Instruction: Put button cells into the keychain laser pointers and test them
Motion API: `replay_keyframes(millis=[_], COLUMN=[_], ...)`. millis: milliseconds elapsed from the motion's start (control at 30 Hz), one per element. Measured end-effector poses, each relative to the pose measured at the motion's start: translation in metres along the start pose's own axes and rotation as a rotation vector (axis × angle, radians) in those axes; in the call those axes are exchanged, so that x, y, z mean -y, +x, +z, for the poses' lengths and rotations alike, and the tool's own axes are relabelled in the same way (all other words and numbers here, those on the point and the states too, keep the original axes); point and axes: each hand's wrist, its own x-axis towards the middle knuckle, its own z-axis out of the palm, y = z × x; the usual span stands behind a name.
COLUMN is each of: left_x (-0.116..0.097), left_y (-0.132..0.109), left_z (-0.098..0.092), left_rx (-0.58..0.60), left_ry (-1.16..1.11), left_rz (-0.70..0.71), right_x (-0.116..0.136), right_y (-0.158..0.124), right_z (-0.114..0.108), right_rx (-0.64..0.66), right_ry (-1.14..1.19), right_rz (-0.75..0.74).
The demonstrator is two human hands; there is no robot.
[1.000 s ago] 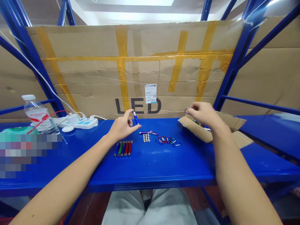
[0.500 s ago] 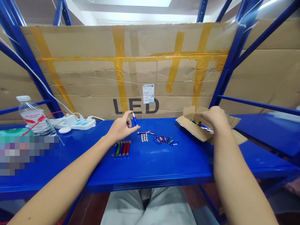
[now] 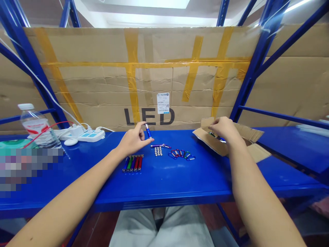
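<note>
Between the thumb and forefinger of my left hand [image 3: 132,140] a small blue metal flashlight [image 3: 148,131] is pinched by its two ends, nearly upright above the table. My right hand [image 3: 223,127] reaches into an open cardboard box [image 3: 214,144], fingers bent together; their tips, and anything in them, are hidden. Blue and silver pieces [image 3: 221,139] show below it in the box. In front of my left hand lies a row of blue, green and red flashlight tubes [image 3: 132,163]. A purple flashlight with a clip [image 3: 157,146] lies behind a block of silver button cells [image 3: 158,151].
Several coloured carabiners [image 3: 182,154] lie in an arc right of the button cells. A white power strip [image 3: 92,136] with cables and a water bottle [image 3: 38,127] stand at the left. A large cardboard sheet [image 3: 102,85] and blue rack posts [image 3: 248,89] rise behind the table.
My right hand has shifted left inside the cardboard box, toward its near left side. My left hand still holds the blue flashlight in the same place.
</note>
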Motion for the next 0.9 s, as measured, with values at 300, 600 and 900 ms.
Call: replay_keyframes(millis=[300, 600, 900], left_x=[0.001, 0.002, 0.007], left_y=[0.001, 0.001, 0.002], left_z=[0.001, 0.000, -0.001], left_rx=[-0.005, -0.036, -0.046], left_ry=[-0.015, -0.048, -0.046], left_rz=[-0.013, -0.021, -0.022], right_x=[0.058, 0.086, 0.089], right_y=[-0.034, -0.072, -0.078], right_z=[0.020, 0.046, 0.047], right_rx=[0.250, 0.673, 0.838], right_ry=[0.292, 0.371, 0.260], right_rz=[-0.423, -0.662, -0.698])
